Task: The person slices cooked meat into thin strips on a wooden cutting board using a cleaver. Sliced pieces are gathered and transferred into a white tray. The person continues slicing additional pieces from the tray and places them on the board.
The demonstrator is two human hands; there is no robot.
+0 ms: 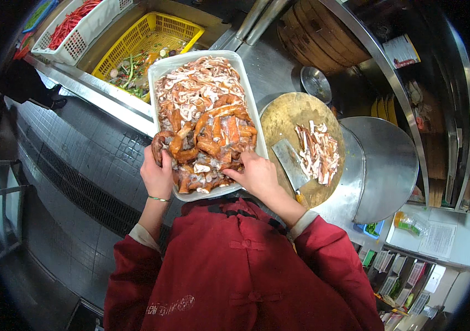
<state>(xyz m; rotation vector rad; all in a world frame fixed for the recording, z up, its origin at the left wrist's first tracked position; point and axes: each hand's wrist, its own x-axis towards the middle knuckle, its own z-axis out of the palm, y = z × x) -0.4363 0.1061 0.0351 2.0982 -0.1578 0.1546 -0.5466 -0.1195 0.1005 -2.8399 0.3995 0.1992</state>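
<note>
A white plastic tray (246, 74) in front of me holds pale sliced meat (201, 82) at its far end and glossy brown braised pieces (208, 145) nearer me. At the tray's left rim, my left hand (157, 171) grips a dark curled piece of braised meat (161, 142). My right hand (257, 171) reaches over the near right rim, thumb and fingers down among the brown pieces; its fingertips are partly hidden. To the right, a cleaver (287, 159) lies flat on a round wooden chopping board (286, 111) beside a heap of meat strips (319, 153).
Beyond the tray's left side, a yellow basket (135, 33) contains vegetable scraps; a white basket (73, 47) holds red chillies. A metal bowl (316, 85) sits behind the board, below a metal shelf edge (400, 78). Another person's dark-clothed leg (28, 85) shows at left.
</note>
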